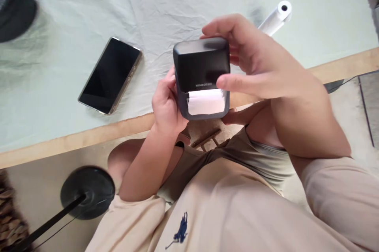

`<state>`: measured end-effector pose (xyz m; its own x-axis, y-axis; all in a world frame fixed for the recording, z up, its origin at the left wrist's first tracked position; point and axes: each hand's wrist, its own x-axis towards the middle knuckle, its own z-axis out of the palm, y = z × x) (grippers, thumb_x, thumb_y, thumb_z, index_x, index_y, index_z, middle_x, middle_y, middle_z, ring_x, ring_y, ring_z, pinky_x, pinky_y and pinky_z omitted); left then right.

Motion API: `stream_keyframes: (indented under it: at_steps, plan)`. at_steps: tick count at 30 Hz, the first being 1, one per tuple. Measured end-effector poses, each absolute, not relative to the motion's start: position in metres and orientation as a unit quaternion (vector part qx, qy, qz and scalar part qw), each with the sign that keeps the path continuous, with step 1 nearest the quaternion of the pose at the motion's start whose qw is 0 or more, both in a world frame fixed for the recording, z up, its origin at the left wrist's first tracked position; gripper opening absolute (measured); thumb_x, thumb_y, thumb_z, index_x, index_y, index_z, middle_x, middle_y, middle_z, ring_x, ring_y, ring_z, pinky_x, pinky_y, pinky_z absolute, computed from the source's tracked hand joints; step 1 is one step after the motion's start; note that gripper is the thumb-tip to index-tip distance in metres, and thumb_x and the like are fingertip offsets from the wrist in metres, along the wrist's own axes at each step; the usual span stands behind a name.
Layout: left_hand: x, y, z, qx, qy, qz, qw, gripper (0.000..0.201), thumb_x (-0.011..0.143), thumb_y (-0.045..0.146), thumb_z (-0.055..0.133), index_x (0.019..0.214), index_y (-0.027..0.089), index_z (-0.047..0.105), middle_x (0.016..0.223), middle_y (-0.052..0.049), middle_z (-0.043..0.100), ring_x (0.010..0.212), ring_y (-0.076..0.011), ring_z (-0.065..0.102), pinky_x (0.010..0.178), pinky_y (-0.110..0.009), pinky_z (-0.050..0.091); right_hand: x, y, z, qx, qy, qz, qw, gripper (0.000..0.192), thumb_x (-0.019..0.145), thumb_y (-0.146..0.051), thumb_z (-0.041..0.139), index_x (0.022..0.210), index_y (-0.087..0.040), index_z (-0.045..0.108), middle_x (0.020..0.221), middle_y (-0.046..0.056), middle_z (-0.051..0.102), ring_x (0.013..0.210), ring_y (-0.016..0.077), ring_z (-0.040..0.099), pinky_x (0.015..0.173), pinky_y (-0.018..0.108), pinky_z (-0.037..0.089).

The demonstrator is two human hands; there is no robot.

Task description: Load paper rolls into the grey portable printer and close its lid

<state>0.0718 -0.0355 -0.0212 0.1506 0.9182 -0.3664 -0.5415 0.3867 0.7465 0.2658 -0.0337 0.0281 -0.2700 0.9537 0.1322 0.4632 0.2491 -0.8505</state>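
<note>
A small black label printer [203, 68] is held up in front of me near the table edge, its lid side facing me. White paper [206, 102] shows in the slot below the lid. My left hand [168, 104] is closed around the printer's left side, its fingers partly hidden behind. At the right side, my right hand [251, 58] grips the printer, the thumb on the lid's lower right corner and the index finger along the top edge. Behind that hand, a white paper roll [274, 19] lies on the table, partly covered.
A smartphone [110, 75] with a dark screen lies to the left on the pale green tablecloth [166, 3]. At the upper left stands a dark cylindrical object [17, 7]. The table's wooden edge [124, 129] runs before my lap. Below left is a stand's round black base [89, 191].
</note>
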Motion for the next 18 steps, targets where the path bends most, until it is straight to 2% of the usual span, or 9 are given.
stream_keyframes:
  at_steps: [3,6,7,9,11,12,13,15,18]
  plan:
    - [0.071,-0.034,-0.024,0.225,0.424,0.496,0.724,0.028,0.09,0.038,0.073,0.067,0.03,0.059,0.075,-0.002,0.072,0.132,-0.0331,0.073,0.102,-0.042,0.068,0.272,-0.034,0.032,-0.445,-0.718,0.438,0.308,0.063,0.085,-0.045,0.083,0.141,-0.033,0.056,0.156,0.003,0.062,0.141,0.0282,0.064,0.128,0.048,0.054]
    - [0.071,-0.033,-0.024,0.225,0.387,0.493,0.746,0.021,0.092,0.036,0.071,0.074,0.03,0.065,0.077,-0.002,0.074,0.135,-0.0319,0.072,0.102,-0.041,0.069,0.274,-0.035,0.032,-0.471,-0.736,0.355,0.332,0.058,0.085,-0.05,0.085,0.136,-0.032,0.062,0.149,0.004,0.064,0.142,0.0298,0.06,0.119,0.046,0.059]
    - [0.071,-0.033,-0.023,0.22,0.366,0.497,0.756,0.019,0.095,0.037,0.068,0.078,0.029,0.067,0.081,-0.002,0.077,0.137,-0.0308,0.071,0.104,-0.041,0.068,0.273,-0.036,0.031,-0.486,-0.741,0.307,0.347,0.056,0.086,-0.053,0.085,0.134,-0.031,0.064,0.139,0.005,0.067,0.135,0.0293,0.063,0.113,0.045,0.061]
    - [0.073,-0.034,-0.02,0.212,0.328,0.495,0.776,0.019,0.099,0.04,0.061,0.089,0.026,0.07,0.096,-0.003,0.082,0.142,-0.0302,0.068,0.108,-0.044,0.067,0.268,-0.038,0.03,-0.518,-0.724,0.217,0.401,0.048,0.09,-0.058,0.083,0.125,-0.028,0.068,0.106,0.002,0.066,0.096,0.0216,0.067,0.088,0.039,0.063]
    - [0.074,-0.035,-0.016,0.216,0.308,0.478,0.794,0.021,0.1,0.043,0.059,0.095,0.025,0.069,0.111,-0.006,0.083,0.145,-0.0328,0.066,0.111,-0.05,0.065,0.26,-0.039,0.03,-0.535,-0.675,0.179,0.475,0.031,0.099,-0.054,0.076,0.111,-0.027,0.068,0.09,-0.004,0.055,0.063,0.0106,0.052,0.063,0.031,0.052]
    - [0.074,-0.035,-0.015,0.219,0.303,0.47,0.8,0.02,0.1,0.042,0.059,0.096,0.025,0.068,0.116,-0.008,0.083,0.147,-0.0342,0.065,0.112,-0.052,0.064,0.257,-0.039,0.031,-0.531,-0.652,0.182,0.51,0.024,0.104,-0.05,0.071,0.105,-0.026,0.064,0.091,-0.005,0.053,0.058,0.0075,0.05,0.056,0.029,0.046]
    - [0.074,-0.036,-0.014,0.222,0.298,0.465,0.803,0.019,0.099,0.042,0.059,0.095,0.025,0.067,0.118,-0.009,0.082,0.148,-0.0351,0.064,0.113,-0.052,0.063,0.255,-0.039,0.032,-0.518,-0.638,0.192,0.536,0.021,0.107,-0.045,0.067,0.1,-0.026,0.059,0.095,-0.004,0.054,0.061,0.0066,0.056,0.051,0.028,0.043]
    - [0.075,-0.036,-0.014,0.233,0.293,0.466,0.801,0.019,0.1,0.041,0.059,0.092,0.026,0.067,0.117,-0.01,0.083,0.15,-0.0354,0.061,0.116,-0.05,0.06,0.253,-0.039,0.035,-0.496,-0.643,0.213,0.544,0.02,0.109,-0.036,0.062,0.097,-0.027,0.05,0.105,-0.003,0.06,0.093,0.0115,0.076,0.049,0.026,0.045]
    - [0.075,-0.036,-0.018,0.259,0.295,0.472,0.789,0.02,0.101,0.039,0.061,0.103,0.023,0.073,0.116,-0.01,0.083,0.153,-0.0348,0.059,0.12,-0.047,0.057,0.258,-0.039,0.04,-0.506,-0.685,0.202,0.483,0.01,0.105,-0.029,0.062,0.098,-0.027,0.055,0.111,-0.001,0.072,0.116,0.0186,0.076,0.053,0.029,0.049]
